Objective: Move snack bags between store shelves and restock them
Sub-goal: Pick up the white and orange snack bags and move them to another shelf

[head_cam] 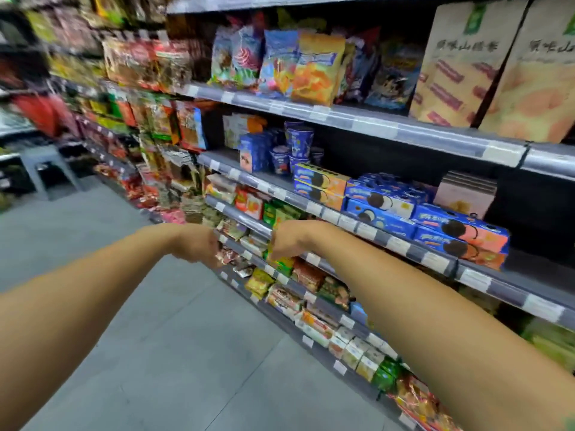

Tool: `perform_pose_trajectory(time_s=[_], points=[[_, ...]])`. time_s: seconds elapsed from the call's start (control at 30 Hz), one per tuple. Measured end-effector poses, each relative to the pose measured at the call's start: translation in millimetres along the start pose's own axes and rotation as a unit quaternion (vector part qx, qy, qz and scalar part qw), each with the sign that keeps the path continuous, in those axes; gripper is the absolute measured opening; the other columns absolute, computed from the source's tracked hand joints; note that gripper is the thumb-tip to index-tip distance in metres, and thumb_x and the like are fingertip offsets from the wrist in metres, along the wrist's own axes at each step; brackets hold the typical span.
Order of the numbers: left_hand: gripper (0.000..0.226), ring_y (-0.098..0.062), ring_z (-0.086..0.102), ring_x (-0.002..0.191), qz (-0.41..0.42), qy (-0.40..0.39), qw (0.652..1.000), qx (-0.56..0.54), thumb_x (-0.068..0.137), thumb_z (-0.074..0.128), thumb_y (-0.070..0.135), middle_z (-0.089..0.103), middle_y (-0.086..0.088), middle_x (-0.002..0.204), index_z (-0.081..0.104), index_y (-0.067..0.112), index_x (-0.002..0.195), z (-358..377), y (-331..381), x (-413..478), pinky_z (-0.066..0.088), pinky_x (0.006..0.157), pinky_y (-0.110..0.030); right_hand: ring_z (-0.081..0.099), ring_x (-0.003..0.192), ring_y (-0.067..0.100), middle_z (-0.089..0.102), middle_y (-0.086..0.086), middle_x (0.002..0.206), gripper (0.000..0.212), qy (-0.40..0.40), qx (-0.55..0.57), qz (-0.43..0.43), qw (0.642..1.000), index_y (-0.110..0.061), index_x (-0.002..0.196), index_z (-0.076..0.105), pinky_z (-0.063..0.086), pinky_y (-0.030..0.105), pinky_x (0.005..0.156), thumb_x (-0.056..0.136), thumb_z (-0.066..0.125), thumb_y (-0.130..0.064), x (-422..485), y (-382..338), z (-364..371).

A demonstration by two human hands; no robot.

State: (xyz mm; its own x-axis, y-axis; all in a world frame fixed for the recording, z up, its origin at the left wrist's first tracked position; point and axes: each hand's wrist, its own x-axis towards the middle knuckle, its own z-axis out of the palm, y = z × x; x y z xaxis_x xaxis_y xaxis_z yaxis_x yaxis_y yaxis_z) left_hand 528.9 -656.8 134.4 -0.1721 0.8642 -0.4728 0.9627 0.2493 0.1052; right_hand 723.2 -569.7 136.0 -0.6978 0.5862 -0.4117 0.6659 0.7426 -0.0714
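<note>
- Your forearms (435,331) reached toward a low shelf (298,287).
- Your right hand (287,241) seemingly pinched a green-yellow snack bag (281,262) there.
- Your left hand (199,244) curled nearby; grip unclear.
- You needed a firm top-edge hold before lifting.

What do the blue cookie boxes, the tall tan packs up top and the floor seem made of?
Blue cookie boxes: printed cardboard, slightly glossy; flat faces, crisp edges. Tall tan packs: probably matt kraft paper; dull brown surface. Floor: matt grey tiles, by the joint lines; ceramic or stone unclear.
</note>
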Motion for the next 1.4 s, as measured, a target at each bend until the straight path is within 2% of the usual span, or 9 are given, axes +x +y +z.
perform_pose_trajectory(time_s=[0.1,0.23,0.37,0.6,0.77,0.97,1.1,1.27,1.4], points=[[0.035,-0.022,0.057,0.076,-0.029,0.004,0.999,-0.027,0.084,0.072,0.040,0.069,-0.012,0.101,0.066,0.013,0.105,-23.5,-83.5,8.5,0.049,0.069,-0.034,0.049,0.072,0.023,0.055,0.006,0.080,0.034,0.011,0.020,-0.020,1.000,-0.008,0.080,0.058,0.041,0.034,0.067,0.095,0.056,-0.038,70.1,-61.5,-35.0],[0.043,-0.021,0.065,0.081,-0.058,0.008,0.997,-0.051,0.082,0.072,0.045,0.069,-0.008,0.101,0.066,0.014,0.111,-51.9,-186.1,21.2,0.055,0.080,-0.037,0.051,0.075,0.026,0.053,0.004,0.074,0.039,0.018,0.011,-0.066,0.998,-0.006,0.081,0.059,0.040,0.034,0.064,0.095,0.055,-0.041,155.9,-134.3,-70.1],[0.037,-0.016,0.066,0.078,-0.080,-0.004,0.993,-0.081,0.084,0.072,0.043,0.064,0.000,0.088,0.063,0.016,0.108,-75.9,-281.4,58.2,0.054,0.071,-0.036,0.064,0.100,0.034,0.068,0.015,0.107,0.046,0.013,0.030,-0.082,0.996,0.001,0.105,0.068,0.051,0.041,0.085,0.094,0.056,-0.042,241.5,-182.4,-96.3],[0.032,-0.017,0.069,0.087,-0.064,0.005,0.994,-0.090,0.085,0.071,0.040,0.064,0.000,0.099,0.063,0.018,0.106,-143.8,-385.1,182.8,0.057,0.076,-0.036,0.062,0.089,0.025,0.066,0.006,0.095,0.035,0.017,0.065,-0.065,0.996,-0.004,0.096,0.071,0.051,0.034,0.075,0.095,0.057,-0.036,393.7,-190.2,-144.2],[0.008,-0.014,0.065,0.075,-0.001,-0.006,0.999,-0.040,0.088,0.068,0.032,0.071,0.001,0.086,0.070,0.025,0.087,-202.2,-409.9,280.0,0.049,0.057,-0.023,0.052,0.074,0.022,0.057,0.006,0.080,0.034,0.036,0.077,0.004,0.996,-0.007,0.078,0.061,0.040,0.032,0.064,0.094,0.057,-0.036,479.0,-158.2,-191.6],[0.022,-0.018,0.064,0.080,0.081,-0.035,0.995,-0.042,0.087,0.071,0.034,0.066,0.000,0.090,0.067,0.016,0.099,-254.1,-408.2,380.0,0.048,0.063,-0.030,0.040,0.062,0.018,0.037,-0.005,0.066,0.035,0.054,0.119,0.090,0.987,-0.017,0.068,0.039,0.031,0.029,0.053,0.094,0.059,-0.030,534.6,-117.4,-220.9],[0.018,-0.020,0.063,0.079,0.147,-0.043,0.988,0.001,0.088,0.069,0.036,0.069,-0.007,0.097,0.064,0.019,0.088,-278.9,-393.3,450.3,0.053,0.070,-0.036,0.059,0.088,0.032,0.060,0.010,0.087,0.036,0.049,0.119,0.163,0.978,0.000,0.092,0.066,0.045,0.036,0.072,0.094,0.059,-0.036,563.8,-85.4,-230.1],[0.022,-0.019,0.068,0.081,0.215,-0.065,0.974,0.038,0.087,0.070,0.035,0.065,0.001,0.089,0.063,0.018,0.097,-311.5,-371.1,537.7,0.053,0.063,-0.031,0.055,0.086,0.032,0.059,0.014,0.089,0.042,0.055,0.149,0.253,0.954,0.004,0.089,0.062,0.038,0.034,0.070,0.094,0.060,-0.038,610.0,-47.1,-238.9],[0.032,-0.022,0.069,0.086,0.275,-0.051,0.957,0.077,0.085,0.071,0.040,0.070,-0.008,0.097,0.067,0.011,0.099,-336.1,-360.0,604.8,0.054,0.065,-0.033,0.058,0.119,0.035,0.061,0.019,0.130,0.048,0.118,0.229,0.342,0.904,0.004,0.123,0.061,0.048,0.044,0.100,0.093,0.060,-0.033,651.4,-17.5,-244.5]])
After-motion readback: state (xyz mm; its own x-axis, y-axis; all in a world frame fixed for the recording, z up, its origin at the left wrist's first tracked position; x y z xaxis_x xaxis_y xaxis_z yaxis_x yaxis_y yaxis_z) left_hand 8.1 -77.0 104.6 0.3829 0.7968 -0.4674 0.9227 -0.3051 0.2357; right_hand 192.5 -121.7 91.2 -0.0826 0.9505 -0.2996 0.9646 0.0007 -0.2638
